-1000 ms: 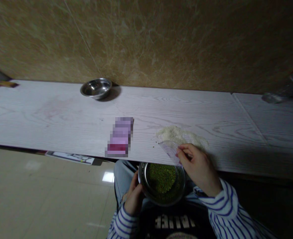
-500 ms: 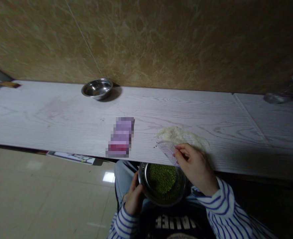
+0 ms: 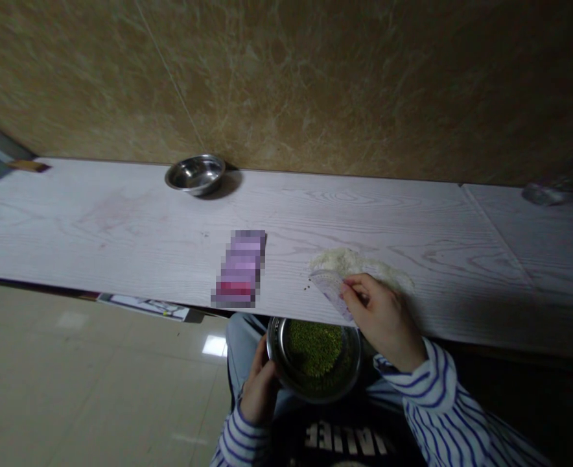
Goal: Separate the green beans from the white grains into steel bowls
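My left hand (image 3: 261, 389) is closed on the left rim of a steel bowl (image 3: 277, 353), held below the table's front edge over my lap. Inside the bowl lie many small green beans (image 3: 315, 347), which look like mung beans. Between the thumb and fingers of my right hand (image 3: 381, 314) is a clear plastic protractor (image 3: 332, 290), its curved edge towards the back left. It rests on or just above the table, beside a spread pile of white grains (image 3: 342, 259) that look like rice. A few dark specks lie left of the protractor.
A second steel bowl (image 3: 196, 175) stands near the wall at the back left. A blurred-out purple phone-shaped object (image 3: 240, 269) lies left of the grains. At the far right a clear plastic bottle (image 3: 546, 193) lies on the white table (image 3: 121, 227). An open drawer (image 3: 145, 306) shows below the front edge.
The view has shifted slightly. The protractor in my right hand has moved a little towards the grains and away from the bowl, which now sits slightly further left.
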`<state>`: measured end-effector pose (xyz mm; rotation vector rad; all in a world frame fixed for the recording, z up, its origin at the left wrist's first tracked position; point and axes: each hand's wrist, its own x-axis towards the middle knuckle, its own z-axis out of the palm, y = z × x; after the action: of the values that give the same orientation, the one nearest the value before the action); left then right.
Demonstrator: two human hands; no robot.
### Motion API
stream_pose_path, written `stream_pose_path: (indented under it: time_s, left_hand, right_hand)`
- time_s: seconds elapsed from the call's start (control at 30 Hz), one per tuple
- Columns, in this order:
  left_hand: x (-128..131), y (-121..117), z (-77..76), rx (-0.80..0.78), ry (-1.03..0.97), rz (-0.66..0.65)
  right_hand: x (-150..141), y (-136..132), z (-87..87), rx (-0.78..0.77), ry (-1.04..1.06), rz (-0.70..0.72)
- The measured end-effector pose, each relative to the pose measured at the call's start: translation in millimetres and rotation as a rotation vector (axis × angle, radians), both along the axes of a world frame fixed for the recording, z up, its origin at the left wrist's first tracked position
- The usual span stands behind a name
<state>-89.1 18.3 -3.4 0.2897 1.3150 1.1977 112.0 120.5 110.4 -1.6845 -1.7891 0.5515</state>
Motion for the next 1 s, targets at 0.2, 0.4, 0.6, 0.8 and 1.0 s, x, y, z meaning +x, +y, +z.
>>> stream_pose_path:
  time_s: [0.2, 0.4, 0.6, 0.8, 1.0]
  left_hand:
    - [-7, 4, 12.7, 0.030, -0.118, 0.081]
    - [-19, 4, 12.7, 0.045, -0.064, 0.107]
    - [-36, 1, 9.2, 0.135, -0.001, 0.051]
    - [-43, -2, 4.1, 0.184, -0.028, 0.030]
    - [-30, -2, 14.8, 0.227, -0.054, 0.041]
  right_hand:
    - [-2, 2, 3.2, 0.040, -0.040, 0.029]
    - [-4, 6, 7.3, 0.028, -0.077, 0.112]
    - [-10, 11, 11.7, -0.002, -0.091, 0.144]
    - [-20, 8, 19.9, -0.069, -0.146, 0.255]
    - [-13, -5, 23.1, -0.105, -0.119, 0.372]
